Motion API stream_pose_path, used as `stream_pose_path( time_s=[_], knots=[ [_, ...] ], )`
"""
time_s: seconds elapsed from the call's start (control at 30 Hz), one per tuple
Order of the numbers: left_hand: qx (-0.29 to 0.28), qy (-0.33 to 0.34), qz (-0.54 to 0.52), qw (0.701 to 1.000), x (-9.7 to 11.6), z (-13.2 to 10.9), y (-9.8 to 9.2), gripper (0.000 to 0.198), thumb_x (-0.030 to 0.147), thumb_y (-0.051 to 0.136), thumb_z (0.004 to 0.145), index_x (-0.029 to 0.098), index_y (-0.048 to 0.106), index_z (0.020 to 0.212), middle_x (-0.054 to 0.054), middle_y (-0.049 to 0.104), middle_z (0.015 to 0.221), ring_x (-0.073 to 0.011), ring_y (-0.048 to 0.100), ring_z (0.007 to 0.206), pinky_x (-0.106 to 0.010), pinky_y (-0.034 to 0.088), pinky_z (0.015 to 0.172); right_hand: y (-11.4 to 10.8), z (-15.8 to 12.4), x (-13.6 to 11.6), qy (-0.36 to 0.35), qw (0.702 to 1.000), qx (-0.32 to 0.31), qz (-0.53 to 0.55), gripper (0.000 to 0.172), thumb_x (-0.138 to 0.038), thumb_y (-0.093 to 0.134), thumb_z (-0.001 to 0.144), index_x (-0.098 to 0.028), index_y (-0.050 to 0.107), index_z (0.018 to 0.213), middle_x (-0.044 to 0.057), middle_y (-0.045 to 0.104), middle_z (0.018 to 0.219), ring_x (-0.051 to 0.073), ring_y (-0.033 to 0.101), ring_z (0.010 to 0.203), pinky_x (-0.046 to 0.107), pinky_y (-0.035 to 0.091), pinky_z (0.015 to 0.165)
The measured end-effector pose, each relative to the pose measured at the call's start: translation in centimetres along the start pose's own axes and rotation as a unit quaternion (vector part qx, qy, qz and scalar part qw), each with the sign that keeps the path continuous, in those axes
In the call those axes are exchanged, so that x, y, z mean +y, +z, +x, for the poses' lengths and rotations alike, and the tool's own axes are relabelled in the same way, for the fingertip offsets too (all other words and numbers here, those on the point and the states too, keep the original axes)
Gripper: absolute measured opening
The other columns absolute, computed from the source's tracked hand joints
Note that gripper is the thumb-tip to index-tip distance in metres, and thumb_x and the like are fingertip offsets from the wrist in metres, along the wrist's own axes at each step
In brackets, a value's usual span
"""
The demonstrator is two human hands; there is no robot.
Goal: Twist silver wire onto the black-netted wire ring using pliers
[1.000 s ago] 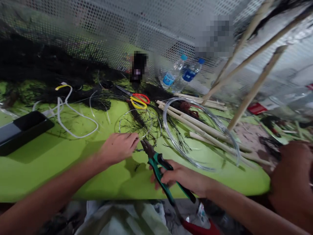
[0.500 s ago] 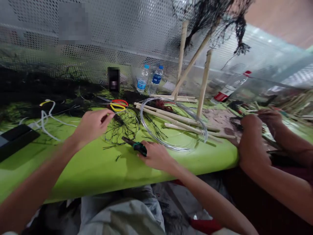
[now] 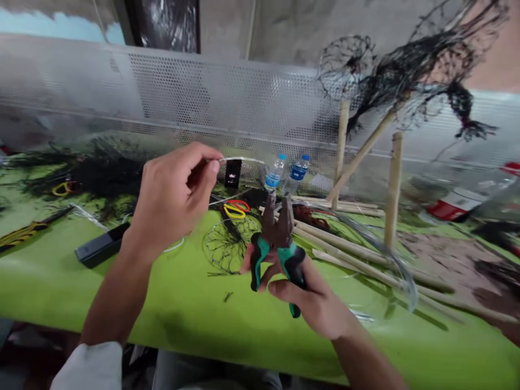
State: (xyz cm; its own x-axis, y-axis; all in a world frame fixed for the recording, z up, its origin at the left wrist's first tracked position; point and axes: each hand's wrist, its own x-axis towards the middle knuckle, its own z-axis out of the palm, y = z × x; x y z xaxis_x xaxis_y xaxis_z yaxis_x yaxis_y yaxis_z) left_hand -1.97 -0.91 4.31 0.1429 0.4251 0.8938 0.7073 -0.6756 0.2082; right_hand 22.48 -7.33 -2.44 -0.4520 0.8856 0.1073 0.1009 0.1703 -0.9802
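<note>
My left hand [image 3: 174, 195] is raised above the table, thumb and fingertips pinching the end of a thin pale wire [image 3: 244, 159]. The wire arches to the right toward the bottles, and its far end is hard to follow. In my right hand [image 3: 312, 298] is a pair of pliers [image 3: 279, 233] with green and black handles, its jaws spread apart and pointing up and away. Behind the pliers a round piece of dark netting [image 3: 227, 244] lies on the green tabletop [image 3: 182, 309]. Scissors with red and yellow handles [image 3: 236, 208] rest just beyond it.
Wooden sticks [image 3: 349, 257] and a coil of clear wire [image 3: 377, 238] lie to the right. Upright sticks [image 3: 393, 189] carry dark fibre [image 3: 410, 65]. Two water bottles [image 3: 298, 172] and a red-labelled bottle [image 3: 459, 200] stand behind. A black box [image 3: 97, 249] sits at left.
My left hand has risen with the wire pinched in it. The pliers in my right hand have lifted, turned upward and opened. The view has shifted, and the neighbour's arms are out of sight.
</note>
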Motion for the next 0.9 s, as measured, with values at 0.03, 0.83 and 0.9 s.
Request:
stream_pose_path(
  time_s=[0.03, 0.83, 0.9],
  knots=[
    [0.001, -0.003, -0.010, 1.000, 0.3, -0.3, -0.4, 0.013, 0.026, 0.059, 0.102, 0.022, 0.072, 0.100, 0.004, 0.061, 0.068, -0.0098, 0.049, 0.056, -0.028, 0.041, 0.061, 0.5, 0.6, -0.6, -0.011, 1.000, 0.011, 0.005, 0.022, -0.020, 0.062, 0.082, -0.024, 0.067, 0.103, 0.002, 0.071, 0.098, 0.017, 0.061, 0.080, 0.031, 0.050, 0.076],
    [0.036, -0.017, -0.003, 0.999, -2.7, -2.7, 0.1, 0.004, 0.020, 0.065, 0.098, 0.021, 0.069, 0.100, 0.005, 0.067, 0.077, -0.0045, 0.054, 0.057, -0.018, 0.045, 0.059, 3.9, 5.4, 0.4, 0.071, 0.992, 0.059, -0.090, 0.036, -0.033, 0.066, 0.084, -0.023, 0.070, 0.118, 0.001, 0.069, 0.091, 0.022, 0.059, 0.083, 0.035, 0.046, 0.081],
    [0.017, -0.008, -0.003, 1.000, -2.9, -2.5, 0.3, 0.005, 0.020, 0.064, 0.099, 0.020, 0.069, 0.100, 0.004, 0.070, 0.079, -0.0058, 0.057, 0.060, -0.019, 0.047, 0.062, 3.2, 5.1, 1.3, 0.069, 0.989, 0.059, -0.117, 0.044, -0.037, 0.067, 0.086, -0.023, 0.067, 0.127, 0.003, 0.070, 0.096, 0.024, 0.060, 0.085, 0.037, 0.048, 0.082]
  ],
)
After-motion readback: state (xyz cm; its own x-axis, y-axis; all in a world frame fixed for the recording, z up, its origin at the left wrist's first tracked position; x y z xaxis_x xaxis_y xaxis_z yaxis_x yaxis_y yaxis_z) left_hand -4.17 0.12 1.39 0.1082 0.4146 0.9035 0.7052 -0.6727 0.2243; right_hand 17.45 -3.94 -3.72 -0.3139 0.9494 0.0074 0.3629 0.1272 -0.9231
